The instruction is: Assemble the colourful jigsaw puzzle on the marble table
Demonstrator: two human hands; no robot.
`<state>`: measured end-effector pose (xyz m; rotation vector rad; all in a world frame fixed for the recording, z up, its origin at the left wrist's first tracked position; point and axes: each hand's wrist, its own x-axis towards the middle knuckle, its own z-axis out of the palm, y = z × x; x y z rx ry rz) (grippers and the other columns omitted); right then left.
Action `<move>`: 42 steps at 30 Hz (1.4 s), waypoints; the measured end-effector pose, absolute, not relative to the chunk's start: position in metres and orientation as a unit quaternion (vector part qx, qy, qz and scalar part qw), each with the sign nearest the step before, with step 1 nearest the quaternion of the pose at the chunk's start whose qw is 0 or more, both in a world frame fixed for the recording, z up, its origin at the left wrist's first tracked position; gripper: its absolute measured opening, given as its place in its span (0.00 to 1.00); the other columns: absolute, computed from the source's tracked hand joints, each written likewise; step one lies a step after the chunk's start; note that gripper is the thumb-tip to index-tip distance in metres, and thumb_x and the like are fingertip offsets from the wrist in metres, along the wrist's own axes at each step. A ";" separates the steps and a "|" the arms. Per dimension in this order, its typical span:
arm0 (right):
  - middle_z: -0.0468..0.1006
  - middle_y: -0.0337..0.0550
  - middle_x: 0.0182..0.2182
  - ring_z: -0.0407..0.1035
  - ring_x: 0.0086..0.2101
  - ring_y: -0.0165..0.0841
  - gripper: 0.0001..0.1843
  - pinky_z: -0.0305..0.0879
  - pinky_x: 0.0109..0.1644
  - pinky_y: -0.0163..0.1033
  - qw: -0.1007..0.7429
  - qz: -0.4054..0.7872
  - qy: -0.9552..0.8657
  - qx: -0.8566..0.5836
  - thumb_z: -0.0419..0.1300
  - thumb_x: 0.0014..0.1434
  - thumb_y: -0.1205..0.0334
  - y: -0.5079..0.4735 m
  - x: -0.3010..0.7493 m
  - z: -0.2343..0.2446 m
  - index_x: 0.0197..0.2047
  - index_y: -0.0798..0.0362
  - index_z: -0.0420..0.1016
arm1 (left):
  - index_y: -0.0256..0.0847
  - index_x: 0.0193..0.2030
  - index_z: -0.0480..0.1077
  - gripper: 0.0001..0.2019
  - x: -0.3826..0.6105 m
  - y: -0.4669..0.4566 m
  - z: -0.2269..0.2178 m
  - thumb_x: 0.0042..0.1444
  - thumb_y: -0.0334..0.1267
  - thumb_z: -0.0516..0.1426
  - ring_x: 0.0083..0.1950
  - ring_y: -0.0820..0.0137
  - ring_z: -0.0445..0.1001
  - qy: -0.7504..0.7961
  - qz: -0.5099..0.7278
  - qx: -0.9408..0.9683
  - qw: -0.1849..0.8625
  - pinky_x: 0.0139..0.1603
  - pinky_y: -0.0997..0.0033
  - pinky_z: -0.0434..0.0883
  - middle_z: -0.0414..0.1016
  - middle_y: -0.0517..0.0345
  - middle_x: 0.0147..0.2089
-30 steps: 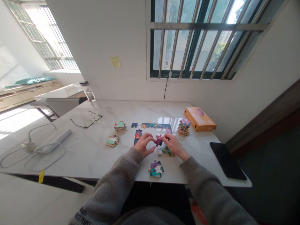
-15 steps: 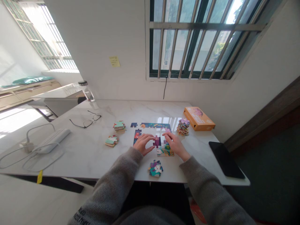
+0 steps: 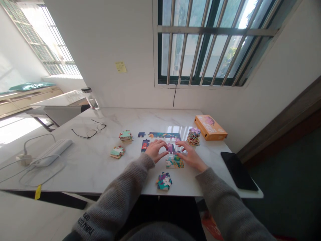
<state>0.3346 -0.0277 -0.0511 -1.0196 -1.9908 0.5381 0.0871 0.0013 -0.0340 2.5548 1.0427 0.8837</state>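
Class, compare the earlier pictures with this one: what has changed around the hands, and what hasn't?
The purple puzzle piece has turned and now looks lighter. The right hand, which pinched it earlier, has spread its thumb and index finger; the left hand has shifted slightly right. Their present grip is unclear. The orange box and black tablet-like slab stayed put.

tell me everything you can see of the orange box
The orange box, apparently cardboard, lies flat and closed by the right edge of the white table, with a pinkish picture and pale lettering, too small to read, on top. A stack of puzzle pieces stands just left; contact is unclear.
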 end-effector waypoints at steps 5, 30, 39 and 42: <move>0.75 0.46 0.50 0.71 0.45 0.37 0.14 0.69 0.41 0.41 0.420 0.224 -0.773 -0.419 0.62 0.62 0.58 -0.021 0.340 -0.056 0.51 0.48 0.72 | 0.41 0.39 0.73 0.08 0.112 0.017 -0.029 0.58 0.41 0.64 0.49 0.61 0.72 0.318 0.298 0.887 0.151 0.55 0.58 0.68 0.75 0.53 0.45; 0.75 0.46 0.41 0.68 0.39 0.37 0.10 0.65 0.48 0.43 0.348 0.128 -0.779 -0.506 0.59 0.61 0.64 0.002 0.356 -0.070 0.46 0.52 0.75 | 0.43 0.54 0.69 0.28 0.142 -0.011 -0.041 0.51 0.56 0.64 0.55 0.54 0.67 0.315 0.038 0.946 0.067 0.53 0.55 0.68 0.68 0.49 0.54; 0.75 0.46 0.41 0.70 0.43 0.39 0.11 0.66 0.52 0.45 0.350 0.134 -0.780 -0.501 0.59 0.60 0.65 0.006 0.360 -0.077 0.46 0.51 0.77 | 0.44 0.51 0.70 0.25 0.154 -0.013 -0.045 0.50 0.53 0.66 0.53 0.51 0.68 0.307 0.066 0.947 0.062 0.50 0.53 0.70 0.69 0.47 0.53; 0.75 0.46 0.41 0.70 0.44 0.39 0.11 0.66 0.52 0.45 0.356 0.134 -0.777 -0.501 0.60 0.60 0.66 0.007 0.360 -0.078 0.46 0.51 0.77 | 0.44 0.52 0.69 0.25 0.154 -0.013 -0.045 0.51 0.53 0.65 0.53 0.51 0.68 0.307 0.066 0.947 0.063 0.50 0.52 0.70 0.69 0.46 0.53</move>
